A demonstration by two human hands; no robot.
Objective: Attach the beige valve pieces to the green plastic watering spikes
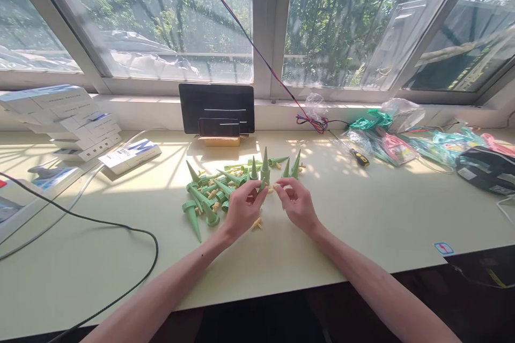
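Head view: left hand [241,208], centre frame, pinches a small green plastic cone spike [262,184] between thumb and fingertips. Right hand [298,204], just beside it, pinches what appears to be a small yellow plastic connector [276,188]. Pile of green plastic spikes [213,190] lies left of centre on pale tabletop [362,225]. Dark flat tablet [217,109] stands behind, upper centre.

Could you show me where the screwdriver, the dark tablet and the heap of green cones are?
Black-and-yellow-handled screwdriver [360,158]: head view, on its handle.
Dark rectangular tablet [217,101]: head view, middle of its screen.
Heap of green plastic cone spikes [230,178]: head view, on a cone lying in the heap.
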